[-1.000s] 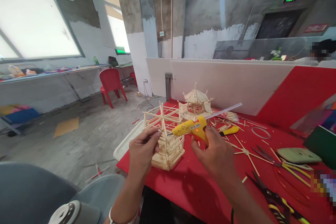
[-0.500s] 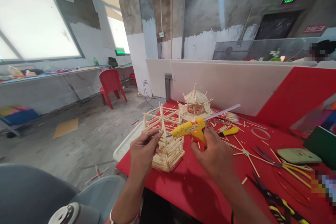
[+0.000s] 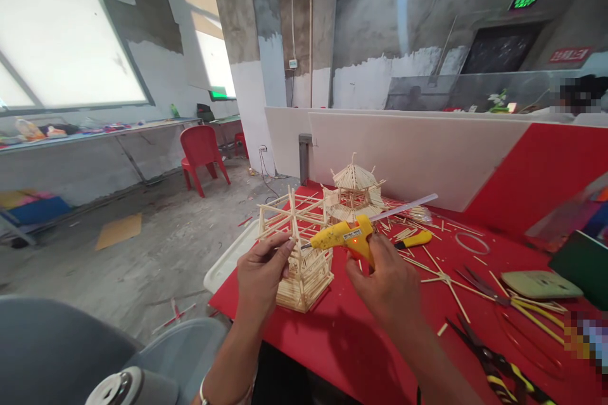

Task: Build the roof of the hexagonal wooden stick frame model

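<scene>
My right hand [image 3: 387,278] grips a yellow glue gun [image 3: 342,235] by its handle, a small light glowing on its side. A clear glue stick [image 3: 403,207] juts from the gun's rear. The nozzle points left, close to the fingertips of my left hand [image 3: 263,266]. Those fingers are pinched together in front of a pavilion frame of thin wooden sticks [image 3: 304,294]; whatever lies between them is too small to make out. My left hand hides part of the frame's left side. Behind the gun stands a second stick pavilion [image 3: 354,180] with a pointed roof.
Loose sticks and a joined stick star [image 3: 445,277] lie on the red table [image 3: 332,342]. To the right are a yellow-handled cutter [image 3: 415,239], pliers [image 3: 484,351], scissors [image 3: 498,297] and a green case [image 3: 541,283]. A white panel [image 3: 394,152] borders the back. A cup [image 3: 133,386] stands lower left.
</scene>
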{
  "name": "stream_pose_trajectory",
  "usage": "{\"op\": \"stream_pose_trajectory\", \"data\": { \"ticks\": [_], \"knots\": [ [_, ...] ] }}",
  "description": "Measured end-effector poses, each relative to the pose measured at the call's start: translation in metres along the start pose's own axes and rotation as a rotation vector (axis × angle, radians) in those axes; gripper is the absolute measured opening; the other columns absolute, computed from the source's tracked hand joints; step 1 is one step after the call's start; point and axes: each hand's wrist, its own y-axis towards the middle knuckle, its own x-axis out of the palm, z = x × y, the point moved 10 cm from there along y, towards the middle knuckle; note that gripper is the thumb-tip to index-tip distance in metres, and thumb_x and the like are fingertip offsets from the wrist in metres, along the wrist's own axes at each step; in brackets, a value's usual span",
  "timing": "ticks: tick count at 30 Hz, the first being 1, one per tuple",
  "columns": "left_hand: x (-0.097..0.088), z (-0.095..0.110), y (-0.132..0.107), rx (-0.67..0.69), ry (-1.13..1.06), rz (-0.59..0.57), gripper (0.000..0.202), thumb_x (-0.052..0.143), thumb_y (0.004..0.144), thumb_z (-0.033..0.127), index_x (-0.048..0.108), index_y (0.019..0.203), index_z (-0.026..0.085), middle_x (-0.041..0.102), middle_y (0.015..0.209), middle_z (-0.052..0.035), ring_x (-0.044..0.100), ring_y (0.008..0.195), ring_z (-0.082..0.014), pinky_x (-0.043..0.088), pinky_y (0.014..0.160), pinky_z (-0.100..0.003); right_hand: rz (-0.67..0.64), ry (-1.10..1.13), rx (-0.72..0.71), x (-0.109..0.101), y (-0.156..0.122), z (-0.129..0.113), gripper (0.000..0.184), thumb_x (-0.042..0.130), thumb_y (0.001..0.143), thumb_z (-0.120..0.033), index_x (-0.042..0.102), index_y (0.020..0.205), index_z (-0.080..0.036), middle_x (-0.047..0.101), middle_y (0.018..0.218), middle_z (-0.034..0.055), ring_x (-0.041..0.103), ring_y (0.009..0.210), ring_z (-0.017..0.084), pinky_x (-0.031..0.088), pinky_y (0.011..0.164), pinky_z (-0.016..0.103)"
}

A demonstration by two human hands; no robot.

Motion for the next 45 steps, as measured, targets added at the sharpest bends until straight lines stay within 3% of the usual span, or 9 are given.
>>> {"op": "stream_pose_trajectory", "data": {
  "ticks": [21,45],
  "knots": [
    [-0.0003,-0.0041,0.0025,0.009,0.018,-0.024,0.024,0.085,0.066,0.03,0.078,0.084,0.016,0.061,0.054,0.0036,0.047,0.04,-0.0043,0.032,0.038,-0.016,-0.023,0.004,0.003,0.0033,0.0021,0.0002,0.031,0.049,0.086,-0.032,0.062,0.106,-0.013,0.069,0.093,0.0093,0.062,0.073,0.022,0.039,0.056,0.03],
    [-0.0049,-0.0017,0.0048,0.114,0.177,-0.037,0.023,0.082,0.071,0.034,0.079,0.087,0.017,0.061,0.054,0.0034,0.047,0.041,-0.005,0.036,0.04,-0.016,-0.01,0.022,-0.014,0.0029,0.0015,0.0006,0.03,0.048,0.086,-0.03,0.063,0.105,-0.013,0.07,0.094,0.0101,0.065,0.073,0.022,0.041,0.056,0.031]
  ]
}}
